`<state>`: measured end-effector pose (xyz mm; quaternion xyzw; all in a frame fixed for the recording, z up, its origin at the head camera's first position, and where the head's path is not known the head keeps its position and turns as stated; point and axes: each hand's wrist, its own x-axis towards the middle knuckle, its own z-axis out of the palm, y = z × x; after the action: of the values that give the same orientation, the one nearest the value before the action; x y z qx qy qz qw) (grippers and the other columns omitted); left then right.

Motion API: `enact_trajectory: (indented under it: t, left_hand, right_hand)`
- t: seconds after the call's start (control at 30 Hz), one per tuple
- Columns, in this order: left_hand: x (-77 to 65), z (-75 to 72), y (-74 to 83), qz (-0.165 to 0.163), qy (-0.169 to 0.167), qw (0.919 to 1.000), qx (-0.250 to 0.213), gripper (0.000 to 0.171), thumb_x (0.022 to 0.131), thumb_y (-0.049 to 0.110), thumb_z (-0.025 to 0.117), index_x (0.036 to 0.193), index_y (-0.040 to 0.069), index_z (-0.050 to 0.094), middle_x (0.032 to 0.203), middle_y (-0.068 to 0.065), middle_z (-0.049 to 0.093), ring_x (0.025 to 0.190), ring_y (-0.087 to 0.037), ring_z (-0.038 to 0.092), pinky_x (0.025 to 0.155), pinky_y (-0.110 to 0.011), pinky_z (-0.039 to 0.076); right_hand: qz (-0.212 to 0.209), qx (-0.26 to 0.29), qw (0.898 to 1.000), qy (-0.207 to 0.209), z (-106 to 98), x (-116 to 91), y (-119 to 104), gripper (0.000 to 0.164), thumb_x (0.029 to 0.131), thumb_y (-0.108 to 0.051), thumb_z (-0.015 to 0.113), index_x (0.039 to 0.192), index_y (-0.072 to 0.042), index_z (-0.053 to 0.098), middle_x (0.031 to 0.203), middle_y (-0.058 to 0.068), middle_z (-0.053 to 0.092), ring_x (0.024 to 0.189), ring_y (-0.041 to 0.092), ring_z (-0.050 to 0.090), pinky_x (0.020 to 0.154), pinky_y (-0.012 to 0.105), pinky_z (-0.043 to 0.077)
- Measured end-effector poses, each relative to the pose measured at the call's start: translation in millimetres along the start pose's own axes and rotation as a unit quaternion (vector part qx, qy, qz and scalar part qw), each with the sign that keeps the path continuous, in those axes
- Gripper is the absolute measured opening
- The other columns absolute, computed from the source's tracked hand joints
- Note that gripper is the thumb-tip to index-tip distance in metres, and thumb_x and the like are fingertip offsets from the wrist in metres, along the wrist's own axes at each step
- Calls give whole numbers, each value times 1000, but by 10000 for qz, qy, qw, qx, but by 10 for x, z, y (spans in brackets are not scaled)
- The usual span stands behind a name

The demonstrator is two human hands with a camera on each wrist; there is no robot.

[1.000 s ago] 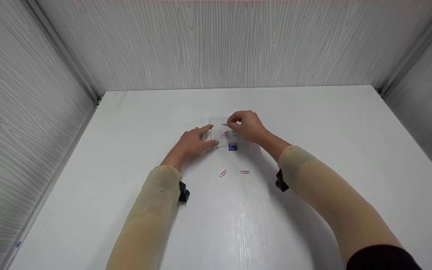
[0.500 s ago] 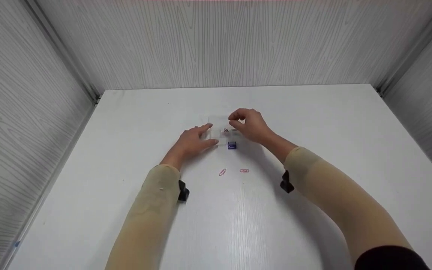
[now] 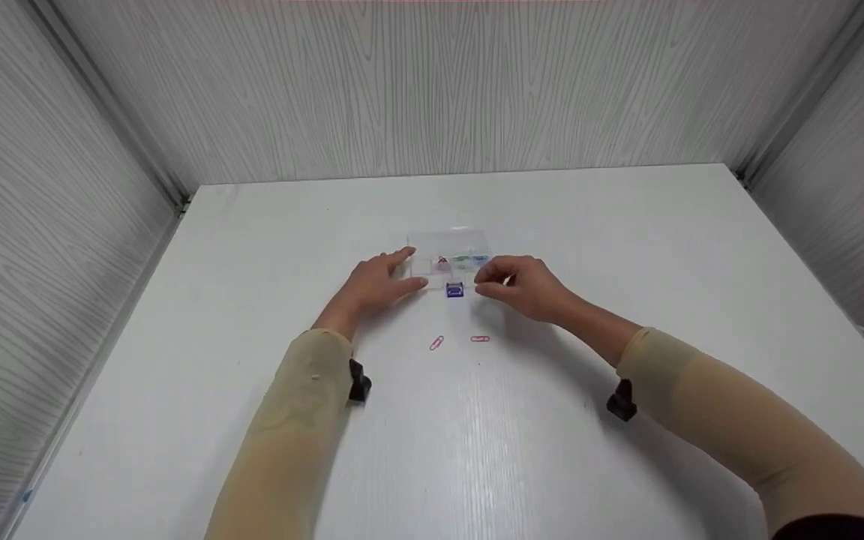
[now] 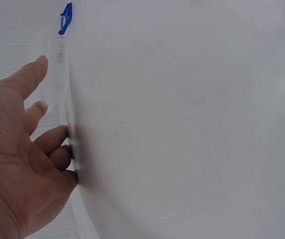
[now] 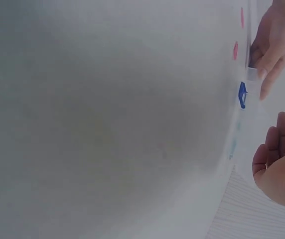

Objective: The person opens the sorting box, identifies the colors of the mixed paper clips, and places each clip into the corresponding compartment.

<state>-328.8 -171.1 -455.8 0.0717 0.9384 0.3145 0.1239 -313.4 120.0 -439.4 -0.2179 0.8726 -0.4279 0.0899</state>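
Note:
A clear plastic compartment box (image 3: 436,287) lies on the table with its lid raised at the back and a blue latch (image 3: 454,289) at its front. Inside, a red paper clip (image 3: 443,262) shows in one compartment, with green and blue pieces (image 3: 469,261) to its right, too small to tell apart. My left hand (image 3: 374,286) rests at the box's left end, thumb at the front and index finger farther back, both extended. My right hand (image 3: 526,287) hovers by the box's front right corner, thumb and index tips close together, with nothing visible between them.
Two red paper clips, one slanted (image 3: 436,343) and one lying sideways (image 3: 480,339), are on the white table (image 3: 417,450) in front of the box. Grey wood-grain panels (image 3: 402,90) stand behind and on both sides.
My right hand has moved from above the compartments to the front right, and the paper clip it pinched a second ago is no longer in its fingers. My left hand stays at the box.

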Motion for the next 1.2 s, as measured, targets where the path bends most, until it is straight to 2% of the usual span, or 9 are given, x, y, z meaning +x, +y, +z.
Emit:
enact_trajectory:
  t: [0.33, 0.57, 0.8, 1.2]
  left_hand:
    - [-2, 17, -35, -6, 9, 10000, -20, 80, 100, 57, 64, 168, 27, 34, 172, -9, 33, 161, -33, 22, 130, -52, 17]
    - [-12, 6, -31, -46, -25, 10000, -10, 80, 100, 57, 64, 169, 28, 33, 172, -9, 32, 161, -34, 21, 130, -53, 16]
    - [9, -3, -34, -22, 3, 10000, 56, 80, 100, 56, 64, 168, 28, 34, 172, -11, 32, 161, -35, 21, 129, -54, 17]
    - [4, 8, -7, -128, 22, 9999, -46, 79, 100, 57, 65, 168, 31, 35, 172, -8, 32, 162, -35, 18, 130, -55, 15]
  right_hand:
    - [347, -45, 9965, -753, 102, -231, 163, 12, 98, -23, 79, 108, -17, 81, 100, 0, 72, 91, 20, 58, 77, 32, 50]
    - [531, -178, 9931, -1028, 149, -242, 169, 13, 96, -26, 81, 109, -23, 82, 107, -3, 72, 97, 21, 59, 83, 32, 52]
    - [224, -278, 9929, -1137, 169, -235, 201, 15, 92, -26, 86, 107, -23, 84, 109, -3, 69, 102, 20, 56, 90, 34, 48]
    - [-52, -343, 9927, -1156, 166, -234, 250, 11, 92, -20, 86, 101, -24, 85, 108, -5, 69, 105, 20, 56, 92, 36, 46]
